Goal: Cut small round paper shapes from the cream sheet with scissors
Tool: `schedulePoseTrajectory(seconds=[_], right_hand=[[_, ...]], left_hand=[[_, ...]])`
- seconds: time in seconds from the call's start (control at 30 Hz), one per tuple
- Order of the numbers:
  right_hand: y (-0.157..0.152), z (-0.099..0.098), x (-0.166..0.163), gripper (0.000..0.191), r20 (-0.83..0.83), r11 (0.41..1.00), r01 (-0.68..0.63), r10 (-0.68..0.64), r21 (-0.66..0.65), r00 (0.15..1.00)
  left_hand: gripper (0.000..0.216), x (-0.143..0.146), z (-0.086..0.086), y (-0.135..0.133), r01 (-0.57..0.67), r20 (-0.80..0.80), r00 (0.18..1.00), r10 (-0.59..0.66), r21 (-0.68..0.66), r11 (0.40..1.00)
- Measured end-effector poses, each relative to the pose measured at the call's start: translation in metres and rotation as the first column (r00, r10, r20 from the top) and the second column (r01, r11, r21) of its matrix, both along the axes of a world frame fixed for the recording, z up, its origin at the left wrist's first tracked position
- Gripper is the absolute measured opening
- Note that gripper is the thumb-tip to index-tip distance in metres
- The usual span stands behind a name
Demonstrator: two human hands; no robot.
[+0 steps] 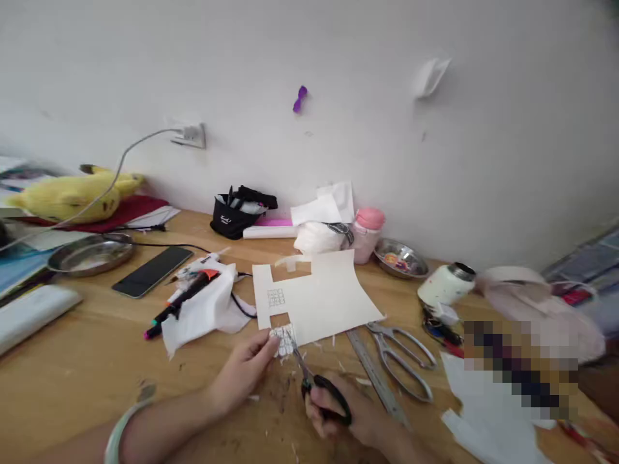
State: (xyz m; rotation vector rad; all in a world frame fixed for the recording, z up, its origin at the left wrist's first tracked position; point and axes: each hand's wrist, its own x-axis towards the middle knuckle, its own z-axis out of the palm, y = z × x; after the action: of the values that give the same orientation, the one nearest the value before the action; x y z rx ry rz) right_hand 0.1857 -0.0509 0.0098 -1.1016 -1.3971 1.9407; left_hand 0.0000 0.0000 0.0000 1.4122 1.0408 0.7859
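My left hand (250, 362) pinches the left edge of a small piece of white paper (284, 345) marked with a drawn grid of rounded cells. In my right hand (333, 406) is a pair of scissors (304, 366) with black handles, my fingers through the loops. Its blades point up and away from me and lie at the right part of the small paper. Just beyond is a large cream sheet (333, 290) with pieces cut out of its left side and a similar grid drawn on it.
A steel ruler (372, 370) and metal shears (403, 357) lie right of my hands. Leftward are crumpled tissue (207, 309), a marker (181, 303) and a phone (153, 272). Farther back stand a black pouch (232, 218), a pink-lidded jar (369, 235) and a metal bowl (411, 267). Paper scraps litter the table.
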Motion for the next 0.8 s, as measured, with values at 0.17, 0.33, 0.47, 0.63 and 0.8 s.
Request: schedulePoseTrajectory(seconds=[0.17,0.33,0.47,0.63,0.8], right_hand=[[0.001,0.007,-0.004,0.054,-0.013,0.993,0.054,-0.056,-0.100,0.998],[0.001,-0.005,0.001,0.054,-0.046,0.999,0.008,-0.010,-0.045,0.999],[0.003,-0.004,0.003,0.056,0.013,0.998,-0.057,0.057,0.012,0.998],[0.004,0.009,0.000,0.056,0.037,0.996,-0.094,0.094,-0.011,0.995],[0.004,0.004,0.000,0.052,0.010,0.997,-0.079,0.079,-0.023,0.997]], left_hand=[[0.036,0.000,0.003,0.000,-0.011,0.023,1.000,0.012,-0.035,0.999],[0.037,0.002,0.009,-0.001,-0.035,0.042,0.998,0.037,-0.048,0.998],[0.036,0.002,0.009,0.000,-0.045,0.051,0.998,0.047,-0.044,0.998],[0.034,0.000,0.008,0.001,-0.038,0.048,0.998,0.039,-0.029,0.999],[0.034,0.001,0.009,0.002,-0.041,0.060,0.997,0.041,-0.004,0.999]])
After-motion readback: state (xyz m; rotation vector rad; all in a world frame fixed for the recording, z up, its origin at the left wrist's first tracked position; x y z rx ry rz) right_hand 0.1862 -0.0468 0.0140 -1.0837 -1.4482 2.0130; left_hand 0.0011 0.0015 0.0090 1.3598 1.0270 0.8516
